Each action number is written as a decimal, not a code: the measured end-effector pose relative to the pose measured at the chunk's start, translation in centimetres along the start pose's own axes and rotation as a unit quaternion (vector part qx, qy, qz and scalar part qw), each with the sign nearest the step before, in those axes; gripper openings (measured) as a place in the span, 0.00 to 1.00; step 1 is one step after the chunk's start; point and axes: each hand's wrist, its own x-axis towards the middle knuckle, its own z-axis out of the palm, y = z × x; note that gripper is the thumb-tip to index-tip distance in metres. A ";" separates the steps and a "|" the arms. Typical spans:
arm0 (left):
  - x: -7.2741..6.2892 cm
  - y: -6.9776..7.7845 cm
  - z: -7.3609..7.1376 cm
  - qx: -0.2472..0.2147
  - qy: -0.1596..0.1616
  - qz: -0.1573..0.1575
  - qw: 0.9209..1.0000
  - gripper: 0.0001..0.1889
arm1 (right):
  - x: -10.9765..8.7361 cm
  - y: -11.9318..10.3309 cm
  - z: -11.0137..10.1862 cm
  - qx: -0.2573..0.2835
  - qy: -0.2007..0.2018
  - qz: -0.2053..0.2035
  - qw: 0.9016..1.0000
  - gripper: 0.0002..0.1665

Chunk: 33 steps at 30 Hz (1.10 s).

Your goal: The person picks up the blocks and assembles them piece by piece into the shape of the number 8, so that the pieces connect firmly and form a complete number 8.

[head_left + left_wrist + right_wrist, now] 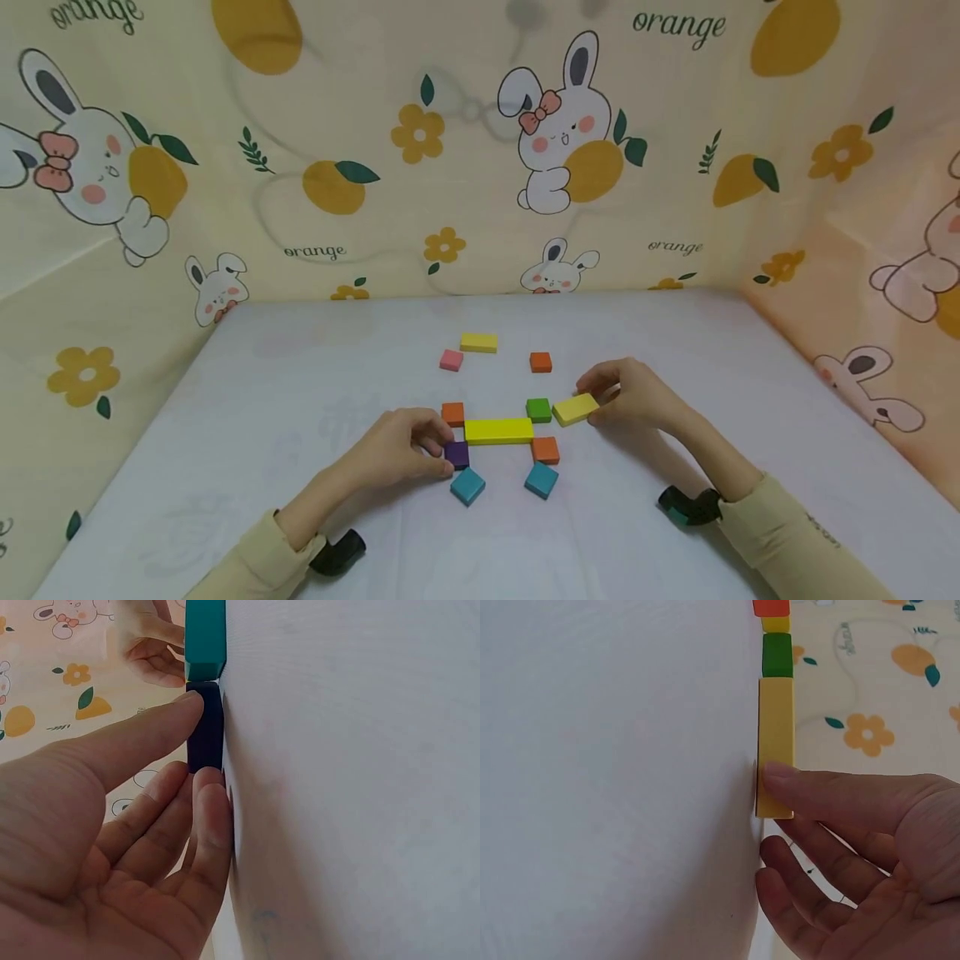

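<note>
Broadly, only the head view shows the full layout on the worktop (337,358); the wrist views show both grips edge-on. Between right hand (632,398) and left hand (397,447), a long bar (498,432) lies crosswise. The right hand pinches the yellow block (575,409), slanting away rightward, a green block (538,410) at its left end; the left pinches the purple block (458,455), a teal block (468,487) just beside.
</note>
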 end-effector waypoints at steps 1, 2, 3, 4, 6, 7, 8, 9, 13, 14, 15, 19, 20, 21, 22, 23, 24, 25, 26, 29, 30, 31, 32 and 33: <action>0.0 0.0 0.0 0.001 -0.001 0.000 1.000 0.17 | 0.0 0.0 0.0 -0.001 -0.001 0.000 1.000 0.22; 0.1 0.0 0.0 0.004 -0.001 -0.002 1.000 0.17 | 0.0 0.1 0.0 -0.004 -0.002 -0.001 1.000 0.22; 0.1 0.0 0.0 0.006 -0.002 -0.003 1.000 0.16 | 0.0 0.1 0.0 -0.007 -0.001 -0.001 1.000 0.21; 0.1 0.0 0.0 0.008 -0.001 -0.005 1.000 0.16 | 0.0 0.1 0.0 -0.010 0.000 -0.003 1.000 0.21; 0.1 0.0 0.0 0.011 0.001 -0.008 1.000 0.16 | 0.0 0.2 0.0 -0.018 -0.001 -0.007 1.000 0.20; 0.1 -0.1 0.0 0.012 0.002 -0.009 1.000 0.16 | 0.1 0.2 0.0 -0.021 -0.002 -0.009 1.000 0.20; 0.1 0.0 0.0 0.012 0.003 -0.010 1.000 0.16 | 0.1 0.1 0.0 -0.025 -0.002 -0.011 1.000 0.20; 0.1 0.0 0.0 0.011 0.005 -0.011 1.000 0.16 | 0.1 0.1 -0.1 -0.027 -0.004 -0.014 1.000 0.19; 0.0 -0.1 0.0 0.012 0.010 -0.014 1.000 0.17 | 0.3 0.0 -0.2 -0.033 -0.010 -0.025 0.999 0.19; -0.1 -0.1 0.0 0.012 0.011 -0.015 1.000 0.17 | 0.3 0.0 -0.3 -0.033 -0.011 -0.028 0.999 0.19; -0.1 -0.1 0.0 0.012 0.012 -0.015 1.000 0.17 | 0.3 0.0 -0.3 -0.034 -0.012 -0.030 0.999 0.19; -0.1 -0.2 0.0 0.010 0.012 -0.012 1.000 0.17 | 0.2 -0.1 -0.5 -0.037 -0.013 -0.030 0.999 0.19; -0.1 -0.2 0.1 0.010 0.012 -0.011 1.000 0.17 | 0.1 -0.1 -0.5 -0.039 -0.014 -0.030 0.999 0.19; -0.1 -0.2 0.1 0.010 0.011 -0.011 1.000 0.17 | 0.0 -0.1 -0.5 -0.042 -0.013 -0.028 0.999 0.19; -0.1 -0.2 0.1 0.010 0.010 -0.011 1.000 0.17 | 0.0 -0.1 -0.5 -0.045 -0.011 -0.028 0.999 0.19; 0.0 -0.2 0.2 0.010 0.010 -0.012 1.000 0.17 | -0.1 0.0 -0.6 -0.047 -0.007 -0.025 0.999 0.19; 0.0 -0.1 0.2 0.011 0.009 -0.013 1.000 0.17 | -0.2 0.0 -0.6 -0.051 -0.002 -0.023 0.998 0.19; 0.0 -0.1 0.2 0.011 0.010 -0.014 1.000 0.17 | -0.2 0.0 -0.6 -0.054 0.003 -0.020 0.998 0.19; 0.1 0.0 0.3 0.012 0.009 -0.015 1.000 0.17 | -0.2 0.1 -0.7 -0.057 0.008 -0.019 0.998 0.19; 0.1 0.1 0.3 0.012 0.008 -0.016 1.000 0.17 | -0.3 0.0 -0.9 -0.058 0.022 -0.014 0.998 0.19; 0.1 0.1 0.3 0.014 0.008 -0.017 1.000 0.17 | -0.3 0.0 -0.9 -0.056 0.023 -0.012 0.998 0.19; 0.1 0.1 0.3 0.014 0.008 -0.018 1.000 0.17 | -0.3 0.0 -1.0 -0.053 0.025 -0.009 0.998 0.19; 0.1 0.1 0.2 0.014 0.007 -0.018 1.000 0.17 | -0.3 0.0 -1.0 -0.049 0.026 -0.007 0.998 0.19; 0.1 0.1 0.2 0.013 0.008 -0.019 1.000 0.17 | -0.3 -0.1 -1.1 -0.044 0.028 -0.006 0.999 0.19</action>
